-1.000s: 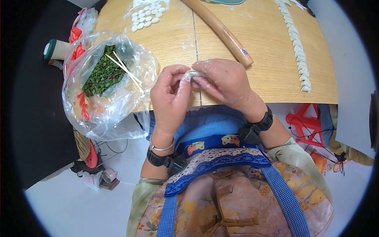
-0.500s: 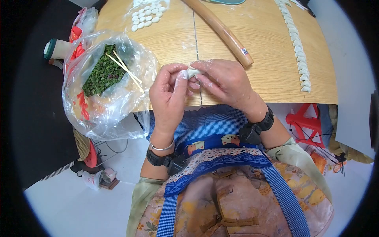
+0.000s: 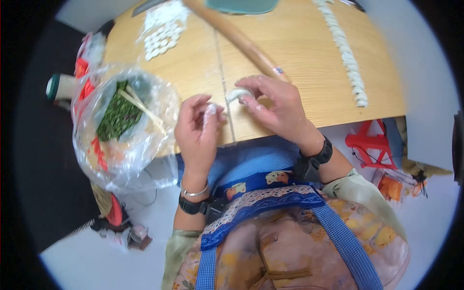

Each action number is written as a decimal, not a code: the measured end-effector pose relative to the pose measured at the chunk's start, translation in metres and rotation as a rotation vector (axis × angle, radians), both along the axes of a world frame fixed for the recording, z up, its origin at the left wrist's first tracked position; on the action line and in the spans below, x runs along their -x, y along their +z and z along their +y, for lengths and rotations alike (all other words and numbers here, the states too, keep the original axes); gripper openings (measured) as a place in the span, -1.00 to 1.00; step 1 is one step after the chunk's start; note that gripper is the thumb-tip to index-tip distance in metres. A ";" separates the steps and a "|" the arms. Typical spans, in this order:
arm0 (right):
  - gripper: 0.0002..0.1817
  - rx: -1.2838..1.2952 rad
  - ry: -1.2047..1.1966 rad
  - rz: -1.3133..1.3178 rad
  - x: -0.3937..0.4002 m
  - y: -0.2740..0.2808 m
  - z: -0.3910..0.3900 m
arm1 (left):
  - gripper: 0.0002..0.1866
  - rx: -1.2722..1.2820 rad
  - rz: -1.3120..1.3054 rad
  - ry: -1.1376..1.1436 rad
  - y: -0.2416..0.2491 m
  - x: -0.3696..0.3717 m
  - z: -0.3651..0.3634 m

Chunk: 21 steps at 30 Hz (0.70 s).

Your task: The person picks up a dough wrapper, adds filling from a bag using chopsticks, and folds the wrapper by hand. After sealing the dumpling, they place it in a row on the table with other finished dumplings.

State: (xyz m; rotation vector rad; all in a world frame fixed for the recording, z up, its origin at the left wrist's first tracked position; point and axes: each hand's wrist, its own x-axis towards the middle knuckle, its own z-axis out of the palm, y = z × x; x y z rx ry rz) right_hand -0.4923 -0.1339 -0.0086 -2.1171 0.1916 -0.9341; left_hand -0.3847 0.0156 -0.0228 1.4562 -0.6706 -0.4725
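Observation:
A white folded dumpling (image 3: pixel 238 94) is pinched between the thumb and fingers of my right hand (image 3: pixel 278 104), above the table's front edge. My left hand (image 3: pixel 197 128) is beside it on the left, fingers curled, floury and apart from the dumpling; nothing shows in it. Left of that hand, a clear plastic bag (image 3: pixel 145 166) holds chopped greens (image 3: pixel 118 116) with chopsticks (image 3: pixel 142 108) lying on them. A row of dumplings (image 3: pixel 345 53) runs down the table's right side. Small dough discs (image 3: pixel 163 39) lie at the back left.
A long wooden rolling pin (image 3: pixel 237 38) lies diagonally on the wooden table (image 3: pixel 309 58). Behind it is a green container (image 3: pixel 241 5). White flour (image 3: pixel 162 14) covers the back left. A red stool (image 3: pixel 369 145) stands beneath the right side.
My hands have parted; the dumpling has left my left hand and stays in my right. The camera view has shifted, and the table's contents appear moved left.

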 end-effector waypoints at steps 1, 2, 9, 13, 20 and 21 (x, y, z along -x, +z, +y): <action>-0.77 0.002 0.004 0.036 0.014 0.008 -0.005 | -0.81 -0.030 -0.032 0.014 -0.003 -0.001 0.002; -0.76 0.015 -0.005 0.072 0.031 0.018 -0.013 | -0.82 -0.046 -0.066 0.019 -0.005 -0.002 0.000; -0.79 0.185 -0.474 0.159 0.146 0.104 -0.134 | -0.92 -0.096 -0.145 -0.078 -0.014 -0.006 0.003; -0.79 0.118 -0.407 0.136 0.155 0.127 -0.250 | -0.94 -0.162 -0.156 -0.094 -0.011 -0.005 0.001; -0.78 -0.018 -0.416 0.193 0.097 0.080 -0.375 | -0.95 -0.212 -0.200 -0.059 -0.010 -0.002 -0.003; -0.78 -0.079 -0.382 0.210 0.086 0.069 -0.385 | -0.95 -0.235 -0.166 -0.046 -0.007 -0.001 -0.005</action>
